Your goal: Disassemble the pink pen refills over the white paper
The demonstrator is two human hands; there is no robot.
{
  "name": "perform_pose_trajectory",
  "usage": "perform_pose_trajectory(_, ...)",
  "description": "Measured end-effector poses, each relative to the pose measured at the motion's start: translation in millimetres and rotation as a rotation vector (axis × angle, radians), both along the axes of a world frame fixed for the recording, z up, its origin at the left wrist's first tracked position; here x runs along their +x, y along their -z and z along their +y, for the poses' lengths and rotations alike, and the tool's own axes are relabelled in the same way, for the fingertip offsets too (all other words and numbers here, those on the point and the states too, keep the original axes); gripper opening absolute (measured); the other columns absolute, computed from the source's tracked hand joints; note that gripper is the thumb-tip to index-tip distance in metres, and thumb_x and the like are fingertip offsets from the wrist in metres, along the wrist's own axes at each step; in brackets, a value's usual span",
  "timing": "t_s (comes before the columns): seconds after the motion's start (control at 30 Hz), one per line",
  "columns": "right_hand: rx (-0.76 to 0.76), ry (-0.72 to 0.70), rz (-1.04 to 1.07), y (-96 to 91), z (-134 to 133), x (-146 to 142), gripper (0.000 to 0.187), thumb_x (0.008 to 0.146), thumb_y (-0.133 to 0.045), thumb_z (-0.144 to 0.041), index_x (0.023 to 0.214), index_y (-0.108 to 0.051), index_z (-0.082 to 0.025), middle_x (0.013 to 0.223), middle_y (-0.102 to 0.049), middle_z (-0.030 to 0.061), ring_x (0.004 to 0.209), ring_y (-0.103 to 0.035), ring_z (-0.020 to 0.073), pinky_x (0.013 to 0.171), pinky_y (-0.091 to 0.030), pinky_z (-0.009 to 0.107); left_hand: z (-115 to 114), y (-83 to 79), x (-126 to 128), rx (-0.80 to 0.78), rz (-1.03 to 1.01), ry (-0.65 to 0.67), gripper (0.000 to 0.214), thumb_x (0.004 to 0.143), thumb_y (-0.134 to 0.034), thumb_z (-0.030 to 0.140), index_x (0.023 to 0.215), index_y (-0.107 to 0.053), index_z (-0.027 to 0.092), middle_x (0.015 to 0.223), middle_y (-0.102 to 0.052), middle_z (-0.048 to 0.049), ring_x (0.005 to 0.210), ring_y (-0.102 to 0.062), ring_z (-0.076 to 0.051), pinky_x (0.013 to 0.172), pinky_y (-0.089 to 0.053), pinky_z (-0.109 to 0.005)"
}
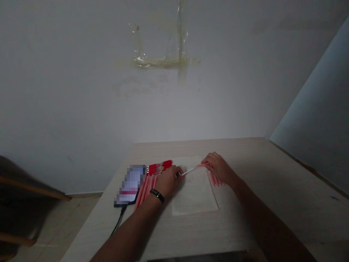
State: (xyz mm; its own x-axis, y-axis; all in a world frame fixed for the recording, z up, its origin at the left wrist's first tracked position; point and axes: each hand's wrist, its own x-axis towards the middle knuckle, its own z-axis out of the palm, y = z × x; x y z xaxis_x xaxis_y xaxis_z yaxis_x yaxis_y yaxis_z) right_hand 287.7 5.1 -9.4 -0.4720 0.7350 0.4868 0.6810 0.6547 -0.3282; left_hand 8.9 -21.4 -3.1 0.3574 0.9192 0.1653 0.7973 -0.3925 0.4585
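My left hand [170,178], with a black band on the wrist, is closed in a pinch on one end of a slim white stick [187,171] that looks like a pen refill. My right hand [215,165] pinches a pink tube [201,165], which looks like a pen barrel. Stick and tube are nearly in line; whether they touch is too small to tell. Several longer pink tubes [144,191] lie beside my left hand. Behind them is a row of red pen-like pieces [159,167]. Several pink sticks [215,180] lie partly hidden under my right hand.
A pale sheet [193,200] lies on the light wooden table [191,236] beneath my hands. At left is a phone [131,185] with a black cable [118,221]. A wall [81,91] with peeling tape stands behind the table; wooden furniture legs [35,189] show at far left.
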Motion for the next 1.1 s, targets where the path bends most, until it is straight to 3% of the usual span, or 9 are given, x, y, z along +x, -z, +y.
perform_pose_trajectory(0.67, -0.025, 0.004, -0.042, 2.1, 2.1, 1.3, 0.013, 0.095, -0.058, -0.018, 0.094, -0.07, -0.02, 0.096, -0.066, 0.0071, 0.091, -0.055, 0.0215, 0.083, -0.041, 0.036, -1.3, -1.0, 1.0, 0.0, 0.015, -0.008, 0.017, 0.091, -0.059, 0.029, 0.096, -0.073, 0.021, 0.093, -0.071, -0.0066, 0.079, -0.062, -0.017, 0.066, -0.04, -0.025)
perform_pose_trajectory(0.97, -0.104, -0.093, -0.103, -4.6, -23.1, -33.6, 0.011, 0.097, -0.06, -0.025, 0.098, -0.07, -0.024, 0.097, -0.066, 0.0039, 0.099, -0.055, 0.0205, 0.087, -0.038, 0.035, -1.4, -3.7, 6.1, -0.019, -0.057, 0.136, 0.024, 0.084, -0.058, 0.011, 0.101, -0.072, 0.019, 0.093, -0.068, -0.0055, 0.078, -0.06, -0.015, 0.069, -0.042, -0.024)
perform_pose_trajectory(1.1, -0.122, -0.064, -0.108, -7.2, -28.2, -38.7, 0.01, 0.096, -0.061, -0.023, 0.101, -0.07, -0.023, 0.099, -0.067, 0.0042, 0.101, -0.056, 0.0202, 0.089, -0.037, 0.035, -0.3, -3.5, 6.7, -0.021, -0.126, 0.153, 0.025, 0.082, -0.059, 0.008, 0.102, -0.07, 0.018, 0.093, -0.068, -0.0055, 0.078, -0.059, -0.015, 0.069, -0.043, -0.024)
